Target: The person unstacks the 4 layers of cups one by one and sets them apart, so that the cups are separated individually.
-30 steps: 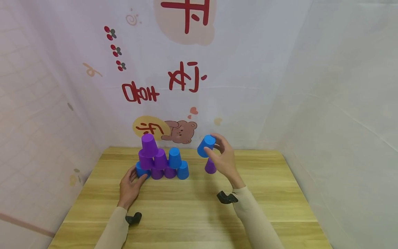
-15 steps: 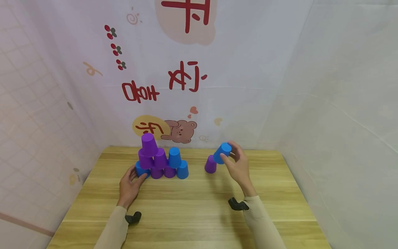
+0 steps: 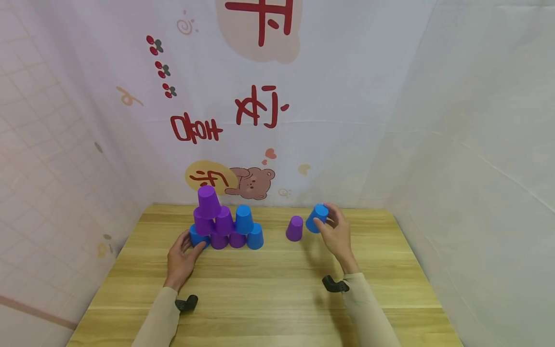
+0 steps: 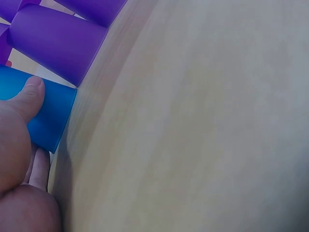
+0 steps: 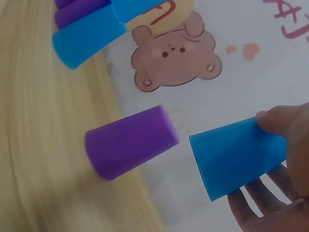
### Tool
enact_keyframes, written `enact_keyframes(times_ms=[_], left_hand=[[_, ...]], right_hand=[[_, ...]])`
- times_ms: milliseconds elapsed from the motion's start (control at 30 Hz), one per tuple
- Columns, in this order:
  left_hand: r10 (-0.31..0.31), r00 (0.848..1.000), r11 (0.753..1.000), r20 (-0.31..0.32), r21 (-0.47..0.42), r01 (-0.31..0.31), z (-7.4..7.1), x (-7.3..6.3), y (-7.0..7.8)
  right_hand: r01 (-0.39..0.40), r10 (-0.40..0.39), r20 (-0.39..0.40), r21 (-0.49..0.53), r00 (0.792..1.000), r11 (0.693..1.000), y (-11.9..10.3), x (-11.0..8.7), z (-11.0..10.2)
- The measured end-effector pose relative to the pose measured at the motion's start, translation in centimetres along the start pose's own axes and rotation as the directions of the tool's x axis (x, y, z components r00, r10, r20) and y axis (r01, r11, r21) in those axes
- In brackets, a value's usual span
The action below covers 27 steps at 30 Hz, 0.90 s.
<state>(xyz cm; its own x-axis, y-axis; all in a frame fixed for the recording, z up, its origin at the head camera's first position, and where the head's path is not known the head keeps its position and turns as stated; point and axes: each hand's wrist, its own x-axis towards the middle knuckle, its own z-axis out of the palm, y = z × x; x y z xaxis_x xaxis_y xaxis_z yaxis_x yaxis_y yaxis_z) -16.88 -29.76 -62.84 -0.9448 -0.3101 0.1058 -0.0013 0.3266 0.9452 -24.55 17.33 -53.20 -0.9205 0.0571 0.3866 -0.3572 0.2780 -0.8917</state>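
Note:
Upside-down plastic cups stand stacked at the table's back left. The bottom row has a blue cup [image 3: 198, 238] at its left end, two purple cups and a blue cup [image 3: 255, 237] at its right end. Two purple cups and a blue cup [image 3: 244, 220] sit on that row, and one purple cup [image 3: 208, 202] tops the left side. My left hand [image 3: 181, 260] holds the leftmost blue cup between thumb and fingers. Raised over the table, a tilted blue cup [image 3: 315, 219] is gripped by my right hand [image 3: 338, 238]. To its left, a lone purple cup [image 5: 131, 143] stands upside down.
The cups stand on a wood-grain table [image 3: 260, 294]. A white printed curtain [image 3: 338, 120] hangs right behind the table, with pale fabric walls on both sides. Each wrist carries a black mount [image 3: 186, 303].
My right hand has carried the blue cup from above the lone purple cup rightward and down to that cup's right side. My left hand and the stacked cups have not moved.

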Motion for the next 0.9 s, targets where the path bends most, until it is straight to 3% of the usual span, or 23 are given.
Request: enact_keyframes(times_ms=[300, 900], left_hand=[[0.015, 1.0, 1.0, 0.016, 0.013, -0.015, -0.1, -0.1, 0.0], [0.022, 1.0, 1.0, 0.007, 0.021, -0.022, 0.0, 0.1, -0.5]], right_hand=[[-0.114, 0.115, 0.022, -0.023, 0.993, 0.993, 2.7, -0.1, 0.3], [-0.211, 0.219, 0.077, -0.095, 0.973, 0.973, 5.4, -1.3, 1.2]])
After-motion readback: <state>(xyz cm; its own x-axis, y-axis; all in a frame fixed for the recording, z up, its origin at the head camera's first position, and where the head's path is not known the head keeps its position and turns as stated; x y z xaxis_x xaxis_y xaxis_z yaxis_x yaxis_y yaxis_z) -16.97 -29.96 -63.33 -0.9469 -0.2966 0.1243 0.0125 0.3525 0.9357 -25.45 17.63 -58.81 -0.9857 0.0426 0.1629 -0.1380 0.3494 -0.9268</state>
